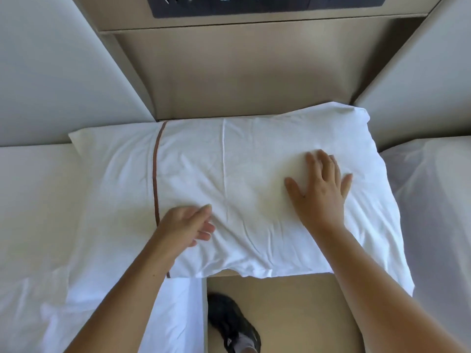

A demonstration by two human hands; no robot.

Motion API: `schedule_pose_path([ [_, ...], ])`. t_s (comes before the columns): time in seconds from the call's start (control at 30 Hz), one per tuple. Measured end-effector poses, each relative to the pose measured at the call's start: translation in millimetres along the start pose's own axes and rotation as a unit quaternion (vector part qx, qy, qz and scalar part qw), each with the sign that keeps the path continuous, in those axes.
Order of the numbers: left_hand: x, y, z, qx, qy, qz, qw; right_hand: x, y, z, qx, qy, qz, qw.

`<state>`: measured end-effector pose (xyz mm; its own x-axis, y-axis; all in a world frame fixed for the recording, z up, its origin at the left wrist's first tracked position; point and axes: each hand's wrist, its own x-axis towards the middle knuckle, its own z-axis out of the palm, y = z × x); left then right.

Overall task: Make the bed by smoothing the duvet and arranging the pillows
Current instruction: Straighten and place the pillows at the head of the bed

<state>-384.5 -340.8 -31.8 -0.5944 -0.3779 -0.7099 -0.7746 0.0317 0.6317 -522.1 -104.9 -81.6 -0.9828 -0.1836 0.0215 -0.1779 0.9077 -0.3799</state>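
White brown-striped fabric pillow (pixel 242 174) lay mid-frame, long axis left–right. Right hand (pixel 321 192) pressed its right half, fingers spread flat; left hand (pixel 183 225) rested lower left, fingers relaxed, gripping nothing.

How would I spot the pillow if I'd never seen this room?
Find the tan wall panel. Below it lies the pillow, under the left hand and right hand. Unlike the plain white bedding beside it, it has a thin brown stripe near its left end.

pillow (pixel 229 179) is showing matt white creased cloth, brown trim stripe (pixel 156 169); headboard panel (pixel 242 72) is looking smooth matt tan.
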Motion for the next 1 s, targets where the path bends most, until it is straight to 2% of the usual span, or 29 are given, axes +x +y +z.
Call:
schedule_pose_path([
  [0.07,12,7,-19,0.009,0.118,0.088,0.989,10,0,5,-0.035,-0.011,-0.003,0.999],
  [0.13,29,1,-37,0.084,0.241,0.16,0.954,20,12,6,-0.061,-0.03,0.016,0.998],
  [0.2,46,-15,-53,0.149,0.313,0.193,0.918,29,29,5,-0.077,-0.044,0.064,0.994],
  [0.3,64,-43,-72,0.204,0.379,0.133,0.893,37,58,2,-0.069,-0.05,0.17,0.982],
  [0.37,68,-59,-85,0.204,0.415,0.077,0.884,39,73,1,-0.053,-0.054,0.225,0.971],
  [0.43,71,-74,-103,0.172,0.417,-0.001,0.893,41,80,2,-0.049,-0.063,0.26,0.962],
  [0.5,72,-83,-119,0.119,0.381,-0.078,0.914,43,75,3,-0.041,-0.054,0.284,0.957],
  [0.57,73,-84,-127,0.093,0.351,-0.101,0.926,44,69,6,-0.022,-0.022,0.284,0.958],
  [0.67,67,-74,-121,0.082,0.365,-0.043,0.926,41,67,7,0.001,0.019,0.264,0.964],
  [0.77,56,-58,-101,0.06,0.392,0.078,0.915,40,70,-4,-0.005,0.044,0.249,0.967],
  [0.87,49,-24,-77,0.022,0.379,0.165,0.911,37,82,-31,-0.021,0.074,0.245,0.966],
  [0.93,52,-5,-59,0.001,0.352,0.178,0.919,37,99,-48,-0.03,0.083,0.251,0.964],
  [1.0,58,-1,-45,0.015,0.337,0.153,0.929,39,116,-57,-0.034,0.067,0.266,0.961],
])
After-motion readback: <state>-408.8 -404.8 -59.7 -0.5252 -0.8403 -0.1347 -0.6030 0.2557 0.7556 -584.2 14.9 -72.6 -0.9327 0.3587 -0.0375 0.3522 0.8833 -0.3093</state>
